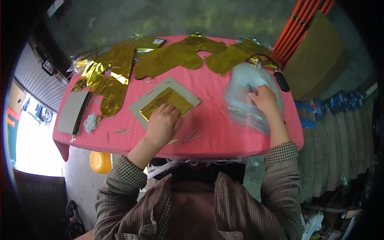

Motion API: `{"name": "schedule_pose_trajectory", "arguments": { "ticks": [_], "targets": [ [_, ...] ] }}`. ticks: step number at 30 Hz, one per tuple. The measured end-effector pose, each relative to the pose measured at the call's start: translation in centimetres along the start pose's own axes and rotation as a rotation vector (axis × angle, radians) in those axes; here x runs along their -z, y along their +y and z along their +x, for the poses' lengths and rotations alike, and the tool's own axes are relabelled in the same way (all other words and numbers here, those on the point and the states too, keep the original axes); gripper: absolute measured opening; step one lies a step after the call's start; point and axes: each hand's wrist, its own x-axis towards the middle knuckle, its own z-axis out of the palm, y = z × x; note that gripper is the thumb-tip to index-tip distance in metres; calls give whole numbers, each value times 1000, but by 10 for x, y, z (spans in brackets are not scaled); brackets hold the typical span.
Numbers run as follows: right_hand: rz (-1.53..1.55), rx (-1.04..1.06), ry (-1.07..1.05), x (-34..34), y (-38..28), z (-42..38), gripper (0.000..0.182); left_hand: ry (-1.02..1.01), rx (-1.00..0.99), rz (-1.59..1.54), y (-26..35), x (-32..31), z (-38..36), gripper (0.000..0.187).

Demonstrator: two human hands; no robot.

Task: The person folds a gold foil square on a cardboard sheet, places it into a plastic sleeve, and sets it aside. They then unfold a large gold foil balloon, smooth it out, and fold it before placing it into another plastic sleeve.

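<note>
My left hand [163, 123] rests with curled fingers on the near edge of a folded gold foil piece [170, 103]. That foil lies on a grey card [138, 109] in the middle of the table. On the right, my right hand [265, 98] pinches at the top of a pile of clear plastic bags [244, 94]. The bags look blurred, and my fingertips are partly hidden. Several flat gold foil balloons [172, 58] are spread along the far side of the pink-covered table [216, 136].
A stack of grey cards [72, 112] and a crumpled white bit of plastic [90, 122] are at the left. Thin strips [122, 131] lie near the front edge. A black object [281, 81] sits at the right edge. Beyond it stand orange poles [296, 32] and cardboard [316, 60].
</note>
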Motion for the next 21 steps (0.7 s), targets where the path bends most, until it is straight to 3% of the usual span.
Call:
{"name": "schedule_pose_trajectory", "arguments": {
  "ticks": [5, 8, 12, 14, 16, 21],
  "targets": [
    [35, 65, 105, -22, 10, 11, 13, 57, 4, -2, -4, -7, -5, 12],
    [-114, -30, 59, -7, 1, 7, 12, 100, -4, -31, -4, -6, -5, 11],
    [-153, 41, 26, 25, -32, -20, 11, 105, 7, -30, -3, -4, -5, 9],
    [325, 310, -66, 30, -61, -39, 12, 97, 35, -32, -3, -5, -6, 9],
    [420, 512, -122, 19, -87, -54, 12, 93, 48, -42, -3, -6, -5, 9],
    [373, 633, -22, -14, -119, -55, 11, 144, 108, -56, -2, -7, -7, 8]
  ]
}}
